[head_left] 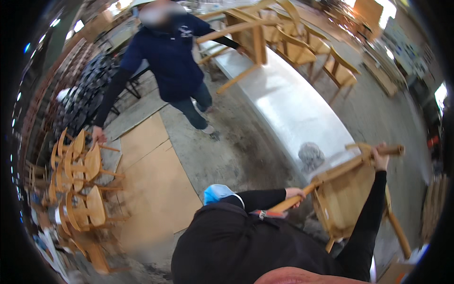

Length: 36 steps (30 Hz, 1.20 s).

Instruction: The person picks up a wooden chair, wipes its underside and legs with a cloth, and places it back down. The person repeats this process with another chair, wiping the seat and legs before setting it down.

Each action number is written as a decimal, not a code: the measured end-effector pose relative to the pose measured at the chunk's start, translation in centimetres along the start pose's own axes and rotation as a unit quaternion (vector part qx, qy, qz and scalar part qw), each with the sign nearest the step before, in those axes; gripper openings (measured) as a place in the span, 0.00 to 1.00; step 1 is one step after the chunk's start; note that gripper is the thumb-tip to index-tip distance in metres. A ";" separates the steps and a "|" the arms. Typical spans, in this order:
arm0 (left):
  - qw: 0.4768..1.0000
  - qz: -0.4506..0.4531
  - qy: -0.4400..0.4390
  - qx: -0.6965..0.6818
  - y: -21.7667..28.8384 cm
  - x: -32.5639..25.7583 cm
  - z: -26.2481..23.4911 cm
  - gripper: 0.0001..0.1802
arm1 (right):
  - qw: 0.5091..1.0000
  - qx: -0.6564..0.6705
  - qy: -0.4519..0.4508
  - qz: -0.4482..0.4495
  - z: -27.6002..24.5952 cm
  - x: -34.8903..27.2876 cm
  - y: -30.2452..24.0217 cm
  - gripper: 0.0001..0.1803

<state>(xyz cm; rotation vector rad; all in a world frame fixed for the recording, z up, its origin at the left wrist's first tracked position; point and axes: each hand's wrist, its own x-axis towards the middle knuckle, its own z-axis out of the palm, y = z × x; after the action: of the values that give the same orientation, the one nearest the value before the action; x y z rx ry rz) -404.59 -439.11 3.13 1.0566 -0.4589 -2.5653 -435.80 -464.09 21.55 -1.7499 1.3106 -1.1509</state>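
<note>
A light wooden chair [347, 201] is tilted at the near end of the long metal-topped table, and part of its seat and frame faces me. My left hand [294, 196] is wrapped round one of its wooden bars, close to my body. Further right, my right hand [379, 158] grips the frame near its far upper corner. A grey, crumpled wad [311, 156] lies on the table [288, 106] just beyond the chair. By my waist shows a small red and grey object [270, 214], too blurred to name.
Across the table's far end, a person in dark blue [170, 57] touches another wooden chair [257, 40]. Several chairs [94, 208] cluster at left beside cardboard sheets [156, 189] on the floor. More chairs [338, 71] stand beyond the table, and stacked boards [380, 75] lie at far right.
</note>
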 end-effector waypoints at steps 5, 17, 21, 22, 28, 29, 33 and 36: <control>0.994 -0.108 0.013 0.005 -0.2 -4.3 -1.2 0.23 | 0.987 -0.158 -0.003 0.015 0.5 0.6 -1.3 0.18; 0.991 -0.104 -0.012 -0.079 0.1 -7.8 0.1 0.13 | 0.985 -0.150 -0.076 -0.045 0.4 0.4 -3.7 0.18; 0.997 0.003 0.069 -0.027 -0.7 -9.5 0.9 0.20 | 0.991 -0.063 -0.086 -0.077 -1.2 2.3 0.7 0.18; 0.997 0.040 0.061 0.025 -1.0 -10.3 1.1 0.22 | 0.994 -0.028 -0.083 -0.061 -1.3 3.2 2.2 0.18; 0.960 0.161 0.198 0.115 -4.5 -15.0 3.5 0.20 | 0.976 -0.163 0.078 -0.118 -0.4 6.1 6.1 0.18; 0.948 0.161 0.232 0.148 -4.7 -15.2 3.9 0.19 | 0.981 -0.140 0.061 -0.118 0.0 6.4 6.0 0.19; 0.892 0.191 0.313 0.264 -5.6 -14.3 4.1 0.16 | 0.941 -0.168 0.160 -0.247 -0.1 5.8 5.7 0.21; 0.860 0.216 0.342 0.312 -6.6 -12.8 3.1 0.16 | 0.911 -0.202 0.166 -0.320 -0.3 5.1 6.1 0.21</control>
<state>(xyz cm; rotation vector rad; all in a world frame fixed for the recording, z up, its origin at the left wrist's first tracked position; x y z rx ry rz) -399.40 -427.40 10.34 1.7271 -1.1917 -1.5093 -437.81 -470.71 17.66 -2.4908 1.2612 -1.6843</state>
